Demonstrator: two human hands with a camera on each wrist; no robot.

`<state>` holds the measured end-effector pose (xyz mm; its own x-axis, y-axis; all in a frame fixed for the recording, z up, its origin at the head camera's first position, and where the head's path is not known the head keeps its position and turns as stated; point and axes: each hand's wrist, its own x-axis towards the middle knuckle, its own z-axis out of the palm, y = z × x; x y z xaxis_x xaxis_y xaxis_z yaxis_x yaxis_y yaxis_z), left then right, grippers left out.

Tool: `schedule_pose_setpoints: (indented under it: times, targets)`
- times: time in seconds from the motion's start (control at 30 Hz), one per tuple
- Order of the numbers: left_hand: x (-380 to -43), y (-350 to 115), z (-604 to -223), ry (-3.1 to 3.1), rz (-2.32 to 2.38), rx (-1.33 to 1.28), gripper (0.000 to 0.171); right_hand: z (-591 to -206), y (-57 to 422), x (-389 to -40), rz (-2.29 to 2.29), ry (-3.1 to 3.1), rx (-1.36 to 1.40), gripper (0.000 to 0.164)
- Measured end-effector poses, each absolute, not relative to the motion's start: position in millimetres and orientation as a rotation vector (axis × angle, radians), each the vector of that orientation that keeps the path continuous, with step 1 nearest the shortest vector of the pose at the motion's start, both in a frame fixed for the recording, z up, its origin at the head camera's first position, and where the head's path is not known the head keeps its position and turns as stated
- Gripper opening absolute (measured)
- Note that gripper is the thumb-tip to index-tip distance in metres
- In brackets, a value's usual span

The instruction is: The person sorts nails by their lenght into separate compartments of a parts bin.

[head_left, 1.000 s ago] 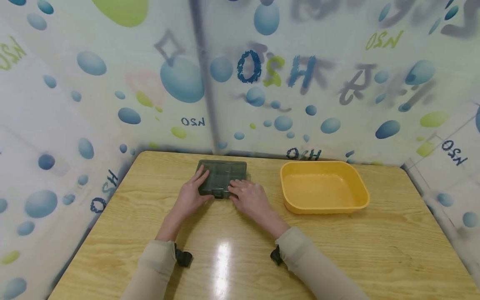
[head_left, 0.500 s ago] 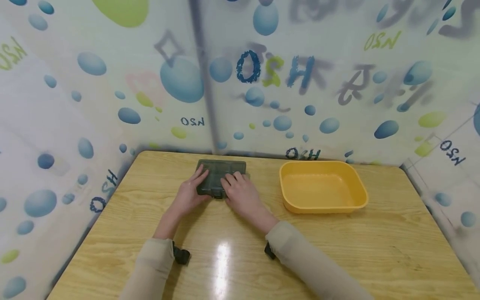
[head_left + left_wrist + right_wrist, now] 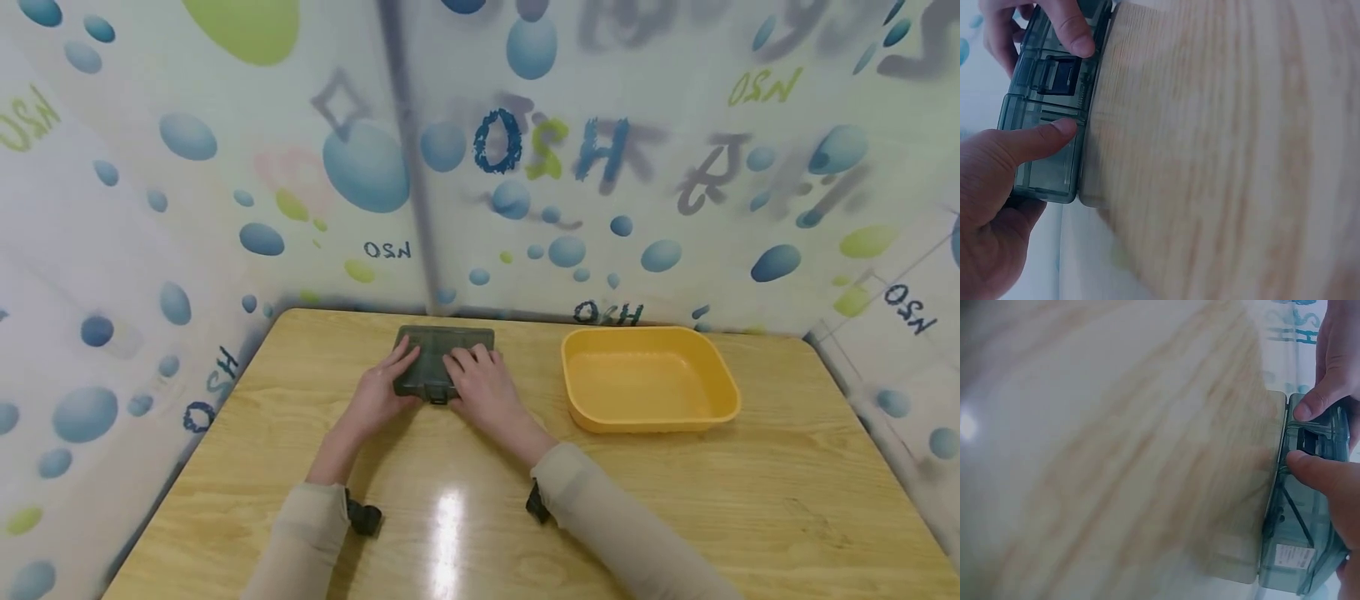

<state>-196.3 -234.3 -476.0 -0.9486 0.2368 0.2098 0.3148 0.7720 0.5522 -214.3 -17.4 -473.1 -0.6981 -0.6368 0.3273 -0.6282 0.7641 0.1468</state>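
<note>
A dark green see-through plastic compartment box (image 3: 431, 360) lies on the table near the back wall, its lid down and its latch (image 3: 1060, 75) facing me. My left hand (image 3: 377, 393) holds the box's left end, fingers on the lid and side, thumb against the front wall. On the other side, my right hand (image 3: 487, 390) grips the front right part. Its fingers bend over the lid and its thumb (image 3: 1316, 472) presses the front close to the latch. A white label (image 3: 1294, 556) shows on the front wall. The box's contents are hard to make out.
An orange-yellow plastic basin (image 3: 648, 387) stands on the wooden table (image 3: 750, 508), to the right of the box. Behind the table rises a wall (image 3: 465, 225) printed with blue and green drops. Black wrist cameras (image 3: 364, 518) sit at both sleeves.
My right hand has slid left along the box's front toward the latch, its fingers moving farther onto the lid. The left hand keeps its place. The basin has not moved.
</note>
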Motion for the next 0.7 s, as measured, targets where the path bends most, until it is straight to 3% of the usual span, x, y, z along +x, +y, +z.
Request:
schedule_pose_setpoints:
  times: [0.33,0.7]
  targets:
    - [-194,-234,-477,-2.808,-0.958,-0.446,0.086,-473,-8,-222,-0.242,-2.443,1.111,0.078]
    - [-195,-234,-477,-2.802,-0.963,-0.449,0.086,-474,1,-224,-0.091,-2.31,1.22,0.057]
